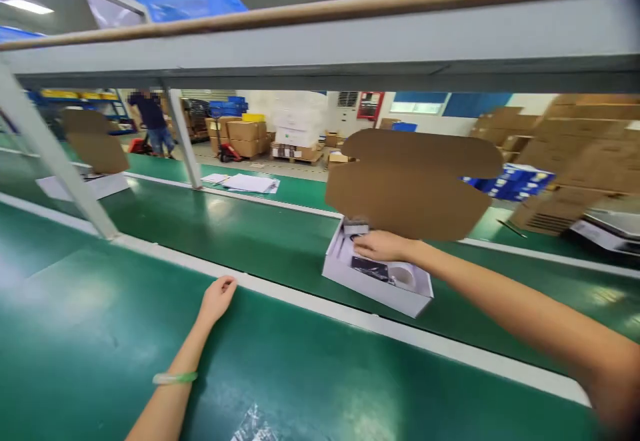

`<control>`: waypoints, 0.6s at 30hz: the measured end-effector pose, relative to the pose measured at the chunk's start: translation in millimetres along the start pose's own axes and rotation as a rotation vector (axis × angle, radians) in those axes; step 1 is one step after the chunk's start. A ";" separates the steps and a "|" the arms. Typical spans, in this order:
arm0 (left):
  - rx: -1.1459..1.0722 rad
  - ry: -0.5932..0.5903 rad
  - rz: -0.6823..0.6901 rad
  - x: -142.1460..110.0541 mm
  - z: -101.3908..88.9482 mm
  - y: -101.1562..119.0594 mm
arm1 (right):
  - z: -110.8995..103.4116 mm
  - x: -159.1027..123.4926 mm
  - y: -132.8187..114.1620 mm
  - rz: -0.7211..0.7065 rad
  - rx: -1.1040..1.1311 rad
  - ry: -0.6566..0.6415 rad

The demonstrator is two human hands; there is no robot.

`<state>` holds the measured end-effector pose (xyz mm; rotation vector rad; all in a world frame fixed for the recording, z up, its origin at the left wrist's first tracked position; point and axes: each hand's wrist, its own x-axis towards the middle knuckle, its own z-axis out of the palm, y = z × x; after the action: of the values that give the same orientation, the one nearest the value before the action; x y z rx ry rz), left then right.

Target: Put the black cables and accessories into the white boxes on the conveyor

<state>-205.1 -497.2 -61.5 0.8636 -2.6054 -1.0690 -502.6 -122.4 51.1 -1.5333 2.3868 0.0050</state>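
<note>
On the green belt stands a white cardboard box (370, 289), its brown lid (410, 191) raised at the back. My right hand (384, 246) reaches into it from the right, fingers drawn together near a dark item at the left end; what they hold, if anything, is hidden. Inside lie a black item in shiny wrap (370, 268), a round whitish piece (403, 277) and a small grey-white block (356, 228). My left hand (219, 300) rests by the white rail (270, 288), its fingers curled in and no object visible in them.
A shelf beam (320, 48) crosses above the belt, with a white post (55, 148) at left. Another open box (107, 184) sits farther left. Papers (247, 182) lie across the belt. Stacked cartons (595, 141) and a person (153, 118) are beyond.
</note>
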 end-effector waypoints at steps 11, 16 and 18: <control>0.121 -0.024 -0.095 -2.3 -4.1 7.0 | 85.3 -19.6 35.2 -0.016 0.090 0.247; 0.174 0.026 -0.171 -4.7 -8.5 10.6 | 48.2 -135.0 3.5 0.106 0.208 0.496; 0.120 0.079 -0.249 -10.6 -5.3 19.6 | 46.3 -207.9 -10.9 0.087 0.231 0.478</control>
<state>-203.2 -483.0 -43.7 1.2581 -2.5670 -0.9204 -401.7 65.2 61.6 -1.4431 2.6857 -0.6643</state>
